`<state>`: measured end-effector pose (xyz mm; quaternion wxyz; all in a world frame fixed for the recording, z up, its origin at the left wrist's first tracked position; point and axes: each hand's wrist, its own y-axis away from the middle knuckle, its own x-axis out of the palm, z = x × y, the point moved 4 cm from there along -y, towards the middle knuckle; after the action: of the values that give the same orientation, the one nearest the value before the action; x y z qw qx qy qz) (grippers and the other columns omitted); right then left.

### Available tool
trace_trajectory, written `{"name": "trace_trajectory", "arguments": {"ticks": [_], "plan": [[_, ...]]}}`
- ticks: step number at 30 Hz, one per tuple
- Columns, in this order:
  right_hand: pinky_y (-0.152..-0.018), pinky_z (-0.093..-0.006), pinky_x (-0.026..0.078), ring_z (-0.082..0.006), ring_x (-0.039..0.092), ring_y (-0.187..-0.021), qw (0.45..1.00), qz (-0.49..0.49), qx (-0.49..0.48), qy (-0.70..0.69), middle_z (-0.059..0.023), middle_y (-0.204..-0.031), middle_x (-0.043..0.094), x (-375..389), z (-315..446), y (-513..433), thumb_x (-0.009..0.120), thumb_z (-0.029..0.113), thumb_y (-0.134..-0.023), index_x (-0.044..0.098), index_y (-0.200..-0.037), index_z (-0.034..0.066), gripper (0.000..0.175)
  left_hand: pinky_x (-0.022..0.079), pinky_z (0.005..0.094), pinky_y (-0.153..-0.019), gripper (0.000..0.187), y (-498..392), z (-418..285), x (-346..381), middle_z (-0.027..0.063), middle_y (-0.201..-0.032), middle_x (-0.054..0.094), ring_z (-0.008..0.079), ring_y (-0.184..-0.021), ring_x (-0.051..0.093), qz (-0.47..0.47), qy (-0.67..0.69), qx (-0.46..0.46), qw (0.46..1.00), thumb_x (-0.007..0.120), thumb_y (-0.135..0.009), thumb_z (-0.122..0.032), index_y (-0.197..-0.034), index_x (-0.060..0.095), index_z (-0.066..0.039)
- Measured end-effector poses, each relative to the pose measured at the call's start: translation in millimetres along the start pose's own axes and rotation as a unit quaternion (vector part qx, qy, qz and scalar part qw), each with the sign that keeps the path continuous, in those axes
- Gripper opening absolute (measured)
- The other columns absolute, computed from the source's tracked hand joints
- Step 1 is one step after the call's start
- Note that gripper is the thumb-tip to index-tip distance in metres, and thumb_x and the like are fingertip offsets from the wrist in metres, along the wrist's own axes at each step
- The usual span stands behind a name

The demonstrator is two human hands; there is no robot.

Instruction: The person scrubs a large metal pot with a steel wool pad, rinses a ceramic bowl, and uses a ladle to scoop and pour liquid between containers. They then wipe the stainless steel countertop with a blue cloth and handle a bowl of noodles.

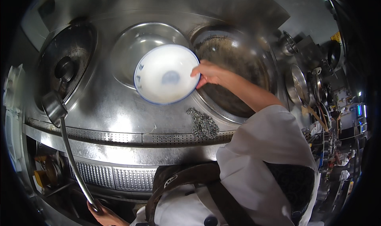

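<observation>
My right hand (208,74) grips the right rim of a white bowl with a blue edge (157,65), tilted so that its inside shows. Behind the bowl, partly hidden by it, is a round stainless steel basin (128,50). At the bottom left my left hand (102,214) holds the end of a long metal handle, whose deep steel scoop (55,109) hangs over the near edge of the left wok (86,56). A tangled steel wool scourer (204,124) lies on the steel counter, below and to the right of the bowl.
A large, browned wok (238,59) is set in the stove top beyond my right forearm. A dark ladle (64,69) rests in the left wok. A perforated drain strip (113,136) runs along the counter's near edge. Steel pans stand at right; a person is far off there.
</observation>
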<state>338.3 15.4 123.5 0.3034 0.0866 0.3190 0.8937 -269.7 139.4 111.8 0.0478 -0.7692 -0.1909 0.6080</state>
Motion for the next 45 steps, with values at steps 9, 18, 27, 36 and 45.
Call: {"name": "trace_trajectory", "arguments": {"ticks": [9,18,27,36,45], "plan": [[-0.048,-0.0398,0.057,-0.0385,0.065,-0.073,0.850,-0.308,-0.167,0.394,-0.0283,-0.097,0.061,-15.6,68.8,-145.6,0.042,-0.004,-0.076,0.047,-0.120,-0.0018,0.044,0.036,0.0497,-0.099,0.100,1.1,-10.4,31.8,0.0223,-0.123,0.053,0.0441,-0.113,0.048,0.155,-0.076,-0.016,0.985,0.078,-0.054,-0.051,-0.133,0.041,-0.002],[-0.064,-0.0492,0.058,-0.0455,0.061,-0.085,0.989,-0.141,-0.010,-0.046,-0.0268,-0.106,0.059,19.6,-27.8,-255.5,0.047,-0.003,-0.078,0.045,-0.122,-0.0023,0.044,0.025,0.0484,-0.108,0.119,-17.8,-61.0,45.5,0.0335,-0.133,0.036,0.0447,-0.124,0.034,0.157,-0.746,0.244,0.599,0.087,-0.040,-0.036,-0.133,0.029,0.011],[-0.080,-0.0380,0.051,-0.0298,0.061,-0.095,0.943,0.145,-0.025,-0.300,-0.0163,-0.106,0.062,110.3,-66.1,-263.3,0.059,0.029,-0.088,0.060,-0.110,0.0005,0.036,0.032,0.0441,-0.103,0.093,-31.5,-85.7,50.3,0.0249,-0.131,0.043,0.0365,-0.121,0.042,0.178,-0.752,0.278,0.571,0.081,-0.056,-0.030,-0.132,0.038,0.002],[-0.052,-0.0420,0.058,-0.0409,0.065,-0.078,0.959,-0.168,-0.095,0.209,-0.0254,-0.093,0.062,6.9,61.8,-160.7,0.052,0.002,-0.074,0.058,-0.099,-0.0116,0.029,0.036,0.0422,-0.099,0.082,-27.6,-73.0,47.5,0.0222,-0.127,0.048,0.0322,-0.117,0.046,0.152,-0.694,0.259,0.655,0.078,-0.059,-0.027,-0.129,0.044,0.000],[-0.063,-0.0440,0.053,-0.0395,0.064,-0.071,0.678,-0.254,-0.328,0.607,-0.0273,-0.080,0.062,-23.3,136.2,-93.8,0.045,-0.005,-0.074,0.052,-0.111,-0.0083,0.039,0.040,0.0403,-0.095,0.071,-16.8,-45.7,43.4,0.0196,-0.124,0.052,0.0279,-0.114,0.051,0.083,-0.604,0.234,0.757,0.076,-0.063,-0.024,-0.125,0.049,-0.003]]}}
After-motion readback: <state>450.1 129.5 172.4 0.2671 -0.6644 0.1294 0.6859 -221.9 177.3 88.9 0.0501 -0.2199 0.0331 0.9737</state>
